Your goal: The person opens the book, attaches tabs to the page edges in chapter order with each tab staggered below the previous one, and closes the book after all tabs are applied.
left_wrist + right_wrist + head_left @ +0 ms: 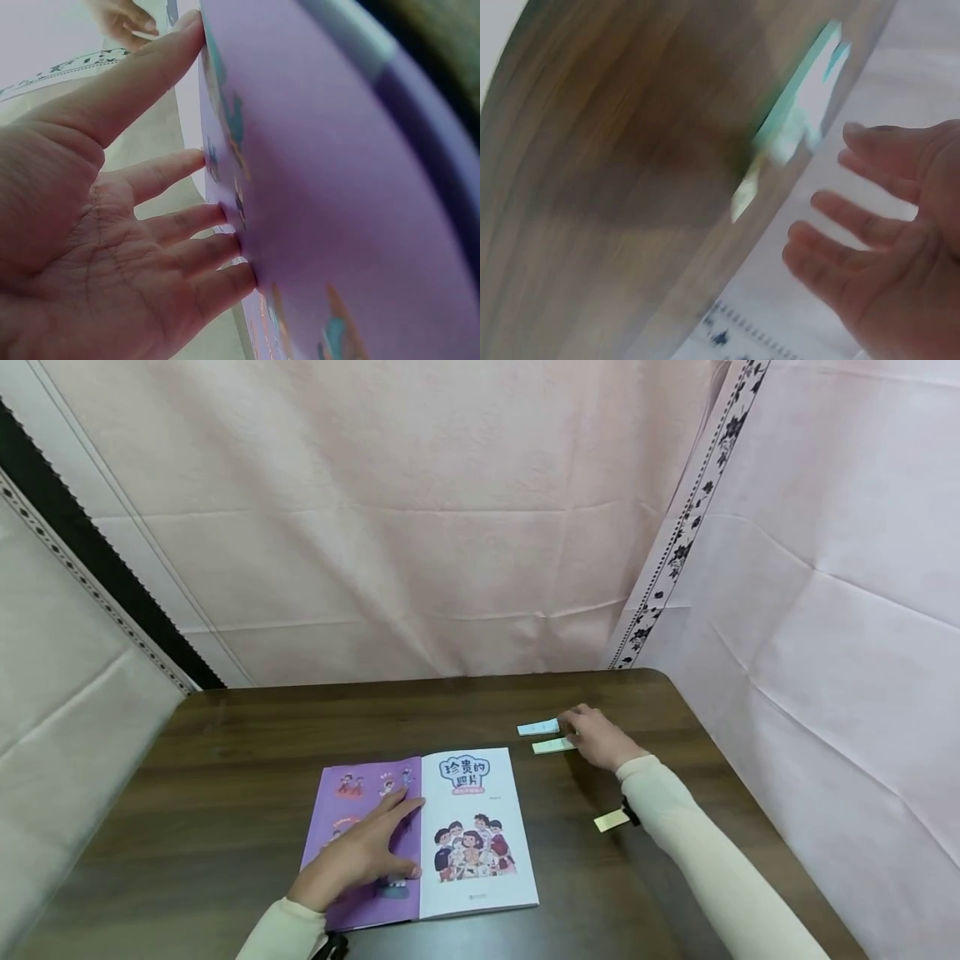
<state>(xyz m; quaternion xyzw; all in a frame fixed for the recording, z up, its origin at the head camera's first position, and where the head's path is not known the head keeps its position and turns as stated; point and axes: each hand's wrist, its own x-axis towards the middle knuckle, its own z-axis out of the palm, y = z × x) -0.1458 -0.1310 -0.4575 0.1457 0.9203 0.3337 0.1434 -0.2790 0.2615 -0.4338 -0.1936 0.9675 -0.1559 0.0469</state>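
Note:
An open book lies on the table, with a purple left page point(318, 827) and a white right page point(480, 802) showing a drawn group of people below Chinese lettering. My left hand point(363, 852) rests on the purple page, fingers spread and fairly straight; the left wrist view shows the fingertips of that hand point(127, 247) touching the page. Beyond the book's upper right corner, my right hand point(598, 739) is by a blue paper strip point(537, 727) and a green paper strip point(552, 746). In the right wrist view this hand point(885, 232) has loosely bent fingers, apart from the blurred strips.
A yellow paper strip point(611, 820) lies partly under the right wrist's black band. The brown wooden table point(225, 810) is bounded by a pale curtain point(420, 568) at the back and by white cloth point(840, 635) on the right.

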